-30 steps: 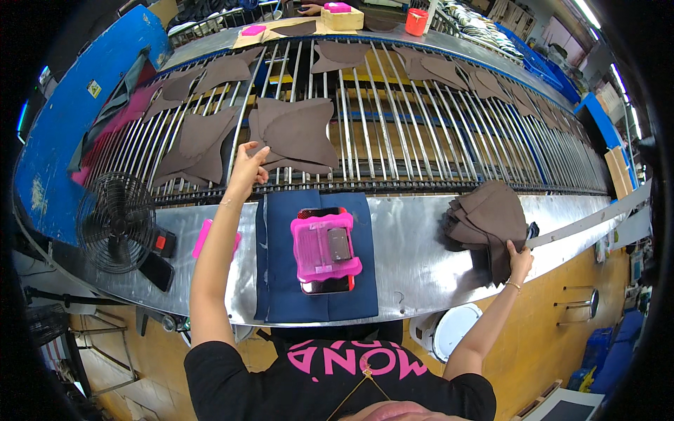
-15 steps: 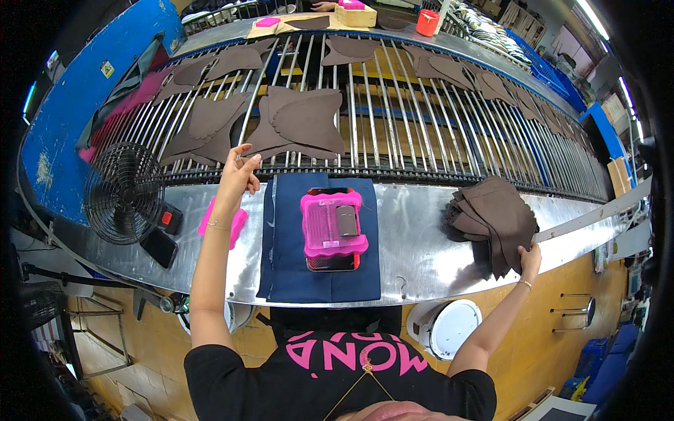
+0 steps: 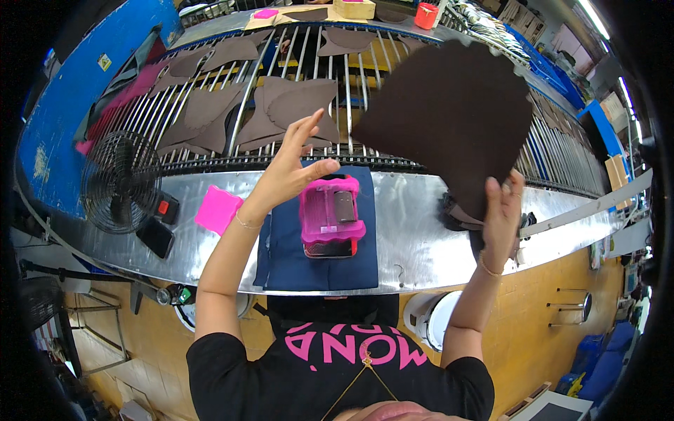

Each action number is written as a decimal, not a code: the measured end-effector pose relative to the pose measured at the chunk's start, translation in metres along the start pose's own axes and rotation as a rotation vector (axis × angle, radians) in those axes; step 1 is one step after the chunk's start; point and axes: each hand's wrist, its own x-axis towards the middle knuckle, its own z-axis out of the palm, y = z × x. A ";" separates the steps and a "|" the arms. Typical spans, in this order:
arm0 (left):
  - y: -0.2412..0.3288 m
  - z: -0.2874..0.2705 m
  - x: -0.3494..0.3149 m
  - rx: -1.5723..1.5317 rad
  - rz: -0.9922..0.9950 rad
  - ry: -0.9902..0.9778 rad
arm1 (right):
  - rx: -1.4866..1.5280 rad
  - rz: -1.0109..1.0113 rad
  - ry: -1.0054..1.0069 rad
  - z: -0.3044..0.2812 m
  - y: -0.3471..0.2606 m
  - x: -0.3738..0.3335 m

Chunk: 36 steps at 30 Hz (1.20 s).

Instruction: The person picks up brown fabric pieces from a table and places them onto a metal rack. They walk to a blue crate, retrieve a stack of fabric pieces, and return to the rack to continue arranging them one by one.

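A dark brown scalloped-edge cut piece [image 3: 456, 112] is raised high at the right, pinched near its lower edge by my right hand [image 3: 500, 214]. Below it, a stack of similar brown pieces [image 3: 460, 213] on the metal table is mostly hidden. My left hand [image 3: 291, 165] is empty, its fingers stretched out and apart, over the table's far edge by the conveyor. Just under that hand, a pink frame-like jig [image 3: 316, 217] with a brown roll-shaped piece [image 3: 344, 207] in it rests on folded dark blue cloth [image 3: 316, 275].
Metal rods of a conveyor [image 3: 358, 105] run across behind the table, carrying paired brown pieces [image 3: 298, 105]. At the left are a black fan [image 3: 123, 182], a phone [image 3: 156, 237] and a pink scalloped plate [image 3: 219, 210]. A white bucket [image 3: 439, 319] stands below the table's front edge.
My right hand has lifted a brown piece up from the stack toward the conveyor. My left hand has moved right, from beside the pink plate to over the jig's far side.
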 end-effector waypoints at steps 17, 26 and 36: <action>0.063 -0.109 -0.104 0.307 -0.171 0.483 | 0.064 -0.057 -0.783 0.151 -0.011 -0.035; 0.040 -0.065 -0.118 0.435 -0.220 0.175 | -0.182 -0.195 -0.746 0.096 0.026 -0.038; 0.021 0.021 -0.037 0.707 0.244 -0.310 | -0.188 0.234 -0.364 -0.035 0.090 -0.090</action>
